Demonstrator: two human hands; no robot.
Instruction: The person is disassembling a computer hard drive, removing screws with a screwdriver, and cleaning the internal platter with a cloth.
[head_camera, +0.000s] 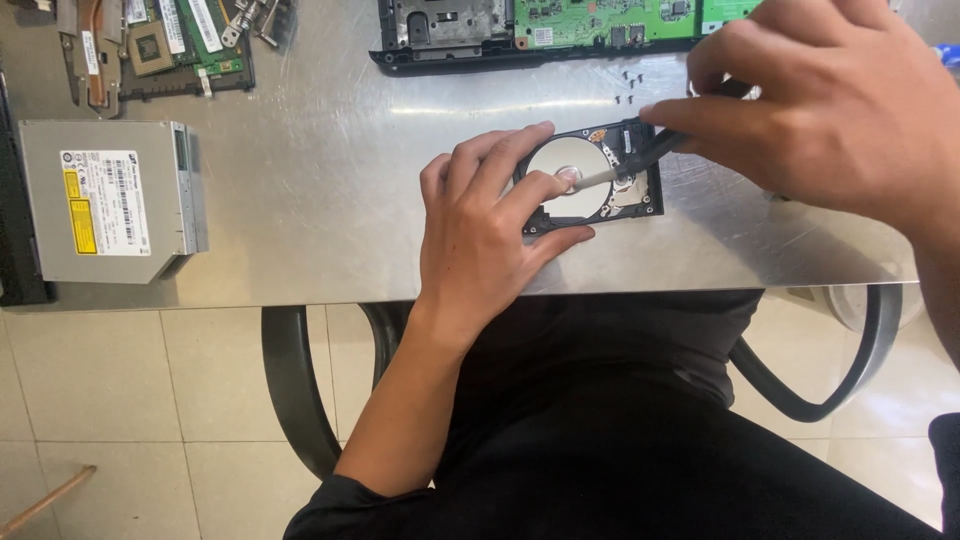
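An opened small hard drive (610, 195) lies on the metal table (320, 180), its shiny platter showing. My left hand (490, 225) grips the drive from the left, with a fingertip on the platter and the thumb against the near edge. My right hand (830, 105) comes in from the upper right, holding a dark-handled screwdriver (650, 150). Its metal tip rests at the middle of the drive, near the platter's edge.
A grey optical drive (110, 200) sits at the table's left. A laptop board with a heatsink (160, 45) lies at the back left, and an opened laptop base with a green circuit board (540, 25) at the back. Several tiny screws (628, 85) lie near it.
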